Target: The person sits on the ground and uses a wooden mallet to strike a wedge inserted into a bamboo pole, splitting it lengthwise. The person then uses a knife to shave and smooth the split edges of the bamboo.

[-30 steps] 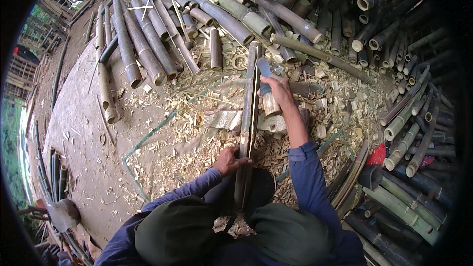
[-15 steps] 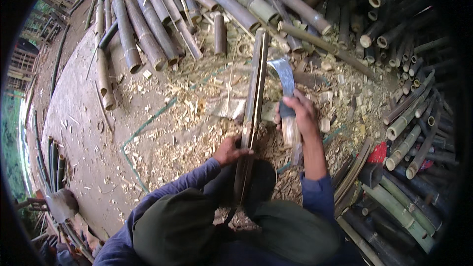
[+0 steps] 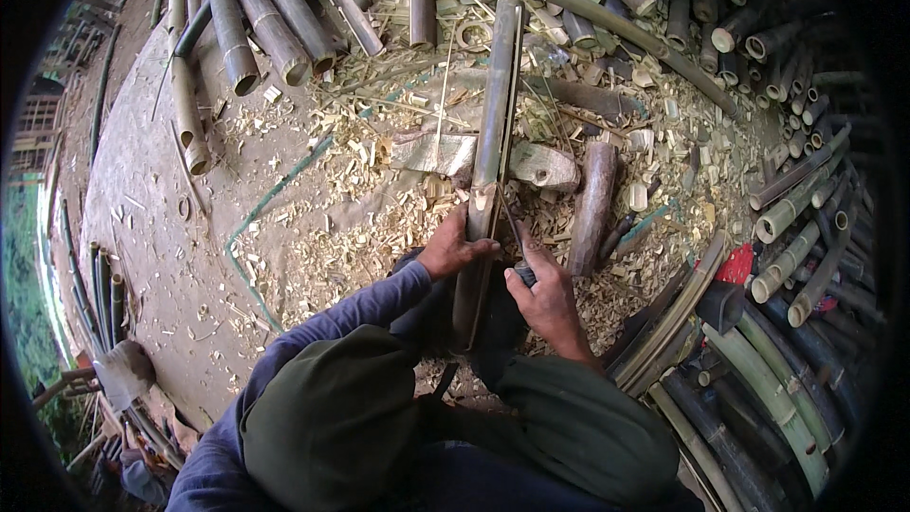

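Note:
A dark bamboo pole point(image 3: 492, 123) slants up and away from between my knees, with a lengthwise split along its right side and a pale cut notch below its middle. My left hand point(image 3: 453, 245) is closed round it just under that notch, thumb across the front. Close to the pole's right side, my right hand point(image 3: 550, 299) grips a billhook point(image 3: 513, 226) by its handle. Its blade shows edge-on as a thin dark line against the bamboo; whether it touches the split cannot be told. The pole rests across a pale wooden block point(image 3: 542, 167).
Wood chips point(image 3: 327, 261) litter the ground round the block. A short brown log point(image 3: 594, 204) lies to the right. Bamboo poles point(image 3: 230, 24) are laid out at the far side, and stacked bamboo point(image 3: 791, 261) fills the right. A red cloth point(image 3: 735, 265) lies by the stack.
My right hand has come down and left from beside the pole with the billhook, whose broad blade face has turned edge-on. The view has tilted, so the surroundings sit higher. The left hand keeps its hold.

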### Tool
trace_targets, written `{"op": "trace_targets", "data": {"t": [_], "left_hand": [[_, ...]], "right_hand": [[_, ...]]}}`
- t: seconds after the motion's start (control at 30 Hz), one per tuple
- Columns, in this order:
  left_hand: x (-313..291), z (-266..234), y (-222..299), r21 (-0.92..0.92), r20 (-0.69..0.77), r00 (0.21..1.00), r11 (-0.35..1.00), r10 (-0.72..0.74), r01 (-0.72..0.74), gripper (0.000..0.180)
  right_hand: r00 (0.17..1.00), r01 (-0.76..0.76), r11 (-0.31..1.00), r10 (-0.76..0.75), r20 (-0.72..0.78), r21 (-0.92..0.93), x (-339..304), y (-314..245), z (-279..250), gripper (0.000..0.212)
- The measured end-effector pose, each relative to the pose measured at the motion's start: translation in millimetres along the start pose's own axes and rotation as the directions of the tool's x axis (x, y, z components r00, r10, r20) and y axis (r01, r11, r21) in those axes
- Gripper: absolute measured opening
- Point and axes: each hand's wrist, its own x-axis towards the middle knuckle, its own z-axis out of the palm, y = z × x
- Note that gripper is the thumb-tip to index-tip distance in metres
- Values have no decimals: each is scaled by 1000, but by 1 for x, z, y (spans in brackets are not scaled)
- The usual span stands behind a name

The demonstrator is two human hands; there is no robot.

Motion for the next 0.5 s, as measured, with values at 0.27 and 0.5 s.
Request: {"op": "trace_targets", "data": {"t": [0.27,0.5], "left_hand": [[2,10,-25,312,-76,994,949,82,-54,65],[4,17,-7,518,-120,986,855,118,-39,70]], "right_hand": [[991,-50,975,75,107,-217,3,-15,-7,69],[997,-74,989,74,-9,-129,12,-21,14,64]]}}
